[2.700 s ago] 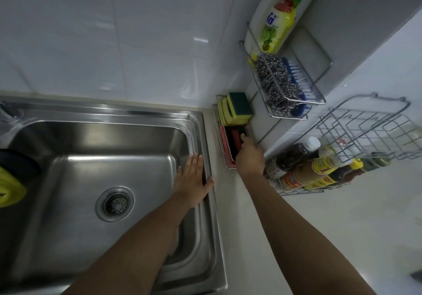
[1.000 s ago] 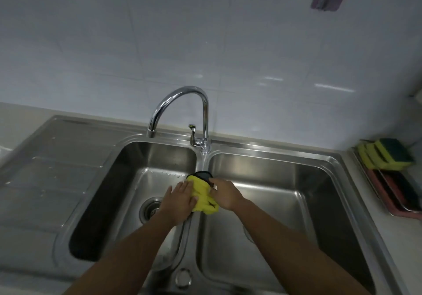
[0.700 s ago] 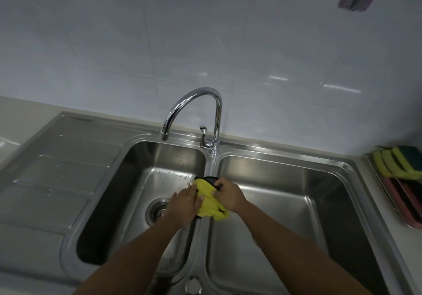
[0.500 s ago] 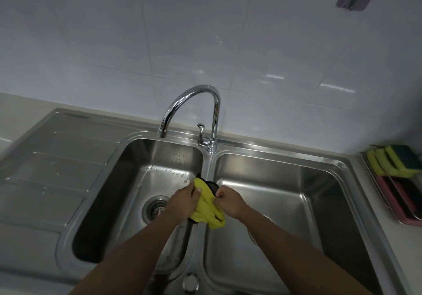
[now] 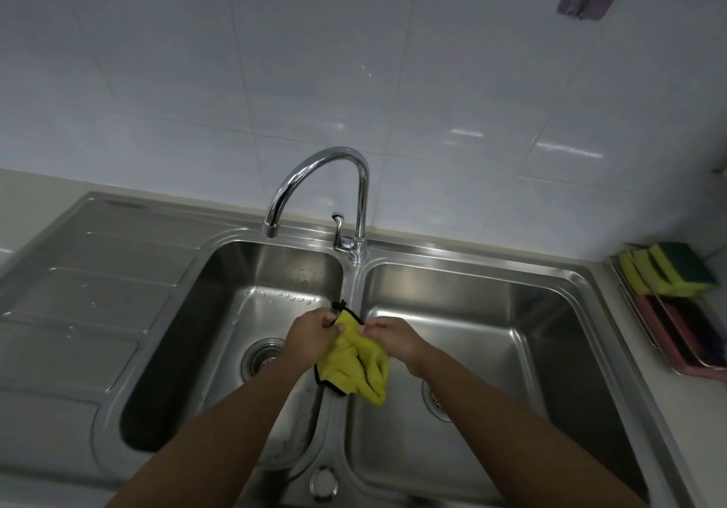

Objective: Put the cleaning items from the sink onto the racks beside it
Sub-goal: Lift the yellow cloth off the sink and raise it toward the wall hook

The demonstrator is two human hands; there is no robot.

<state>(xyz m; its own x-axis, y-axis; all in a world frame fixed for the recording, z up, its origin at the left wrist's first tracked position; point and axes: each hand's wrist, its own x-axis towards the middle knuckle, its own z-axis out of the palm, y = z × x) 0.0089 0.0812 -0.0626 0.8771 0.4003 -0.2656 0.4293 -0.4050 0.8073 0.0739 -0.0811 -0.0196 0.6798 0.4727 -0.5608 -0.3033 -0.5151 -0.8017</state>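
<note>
While both hands pinch its top edge, left hand [image 5: 312, 335] and right hand [image 5: 389, 337], the yellow cloth [image 5: 354, 362] hangs long-axis down over the sink divider [image 5: 351, 271]. Sponge rack [image 5: 668, 354] lies well right, so the right hand is nearer.

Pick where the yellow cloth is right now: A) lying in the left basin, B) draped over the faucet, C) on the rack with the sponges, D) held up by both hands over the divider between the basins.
D: the left hand and right hand pinch the top edge of the yellow cloth, which hangs over the divider of the double sink.
</note>
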